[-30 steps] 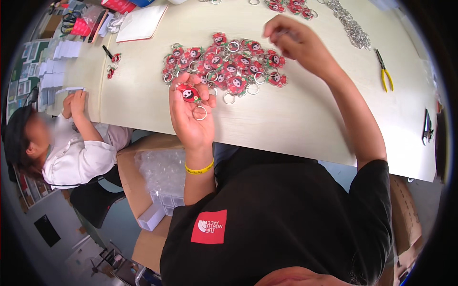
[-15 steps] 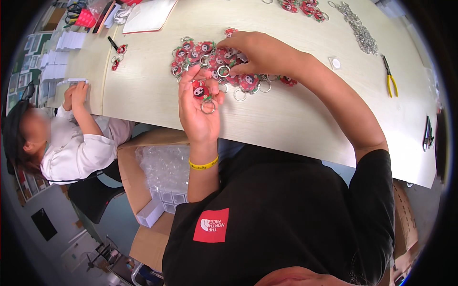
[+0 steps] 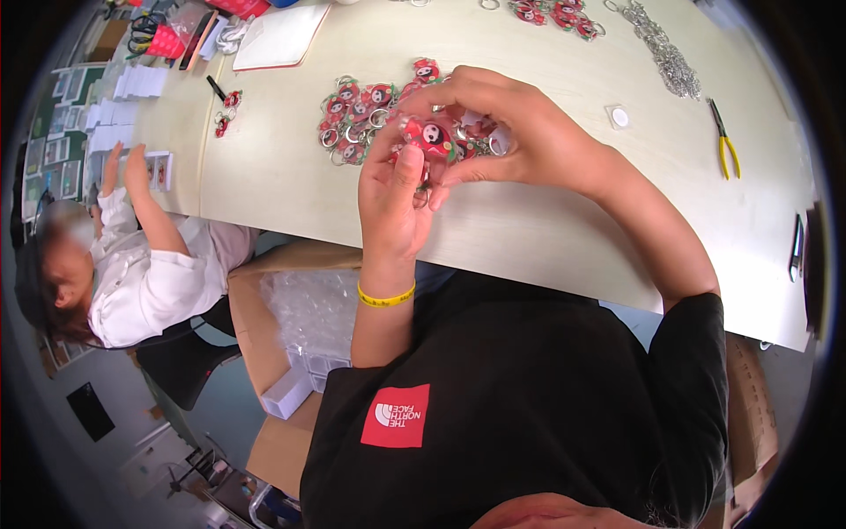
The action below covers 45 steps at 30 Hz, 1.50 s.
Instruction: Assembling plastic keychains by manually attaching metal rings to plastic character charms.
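The person's left hand (image 3: 393, 194) held a red charm (image 3: 432, 137) between thumb and fingers, up by the near side of a pile (image 3: 357, 110) of similar charms on the worktop (image 3: 546, 234). The right hand (image 3: 551, 137) arched just beside it, thumb and fingers curved apart; with some tips hidden, I couldn't tell whether they gripped anything. Pliers (image 3: 724, 152) lay well off to the right.
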### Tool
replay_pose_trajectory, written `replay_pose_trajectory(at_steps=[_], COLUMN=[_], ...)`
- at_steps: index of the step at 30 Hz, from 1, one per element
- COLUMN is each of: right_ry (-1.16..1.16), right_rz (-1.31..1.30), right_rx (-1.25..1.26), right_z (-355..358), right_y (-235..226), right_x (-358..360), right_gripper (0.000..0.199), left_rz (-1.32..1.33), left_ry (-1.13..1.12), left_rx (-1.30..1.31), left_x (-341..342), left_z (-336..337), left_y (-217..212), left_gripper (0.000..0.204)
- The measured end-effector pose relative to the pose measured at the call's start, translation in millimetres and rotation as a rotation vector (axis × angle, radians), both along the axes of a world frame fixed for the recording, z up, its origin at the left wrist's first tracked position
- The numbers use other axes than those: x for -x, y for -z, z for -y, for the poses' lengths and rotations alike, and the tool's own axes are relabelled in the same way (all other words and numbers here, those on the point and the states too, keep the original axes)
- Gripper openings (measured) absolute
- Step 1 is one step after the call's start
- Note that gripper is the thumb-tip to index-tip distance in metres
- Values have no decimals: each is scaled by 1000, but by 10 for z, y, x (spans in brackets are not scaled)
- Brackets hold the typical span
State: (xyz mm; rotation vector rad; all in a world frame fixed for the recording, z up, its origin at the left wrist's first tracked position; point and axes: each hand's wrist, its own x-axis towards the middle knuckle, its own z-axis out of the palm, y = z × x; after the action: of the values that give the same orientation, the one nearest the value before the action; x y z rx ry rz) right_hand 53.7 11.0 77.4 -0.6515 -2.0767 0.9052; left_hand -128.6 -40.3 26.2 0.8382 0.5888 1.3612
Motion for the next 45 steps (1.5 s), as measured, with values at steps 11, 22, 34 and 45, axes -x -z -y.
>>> replay_pose_trajectory(at_steps=[11, 22, 34, 45], right_ry=[207, 267, 369, 151], right_rz=[-43, 0, -46, -311], right_rx=[-261, -146, -257, 594], right_z=[162, 178, 61, -40], right_y=[67, 93, 167, 8], right_x=[-126, -149, -148, -379], right_gripper=[15, 16, 14, 14], left_rz=[-192, -288, -352, -135], left_ry=[-227, -245, -302, -263], left_rx=[-201, -224, -291, -210], left_x=[-271, -352, -393, -350], left_z=[26, 110, 129, -6], left_y=[-100, -100, -59, -69], left_gripper=[39, 36, 36, 36])
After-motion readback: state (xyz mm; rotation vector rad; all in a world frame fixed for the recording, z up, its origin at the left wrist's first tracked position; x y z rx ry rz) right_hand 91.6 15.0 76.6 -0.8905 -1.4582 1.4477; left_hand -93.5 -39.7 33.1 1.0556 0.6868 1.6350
